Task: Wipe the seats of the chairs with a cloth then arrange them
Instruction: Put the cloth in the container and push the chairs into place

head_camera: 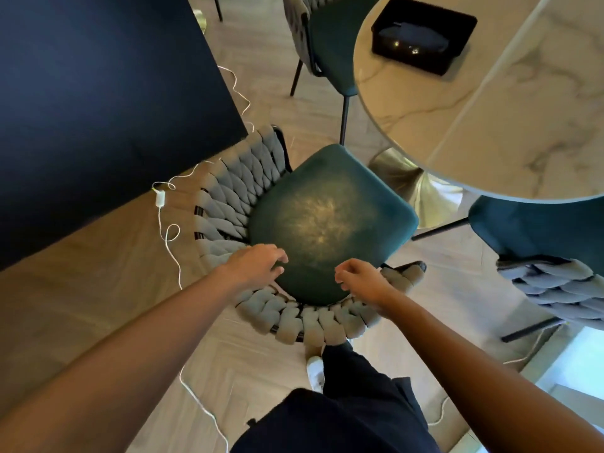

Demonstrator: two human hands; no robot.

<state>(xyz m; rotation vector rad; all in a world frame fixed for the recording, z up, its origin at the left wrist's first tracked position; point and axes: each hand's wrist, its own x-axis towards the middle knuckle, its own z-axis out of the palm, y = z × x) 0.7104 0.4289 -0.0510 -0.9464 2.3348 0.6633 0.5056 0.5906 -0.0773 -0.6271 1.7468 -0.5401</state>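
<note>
While both hands — left hand [253, 264] and right hand [362, 279], loosely curled, holding nothing — hover over the near edge of the chair [327, 220], grip its woven back evenly.

Home dining area, round marble table [490, 132], teal woven-back chairs [327, 217], wood-look floor [81, 295]

We find no text, label, brand, number or sign that can be read anywhere in this view. The black box [425, 34] on the far right marble tabletop [490, 119] shows only small bright glints on its dark contents (too blurred for us to make out as letters). The small white adapter [160, 198] on the cable [170, 243] lying on the floor at the left carries no marking that we can read.
</note>
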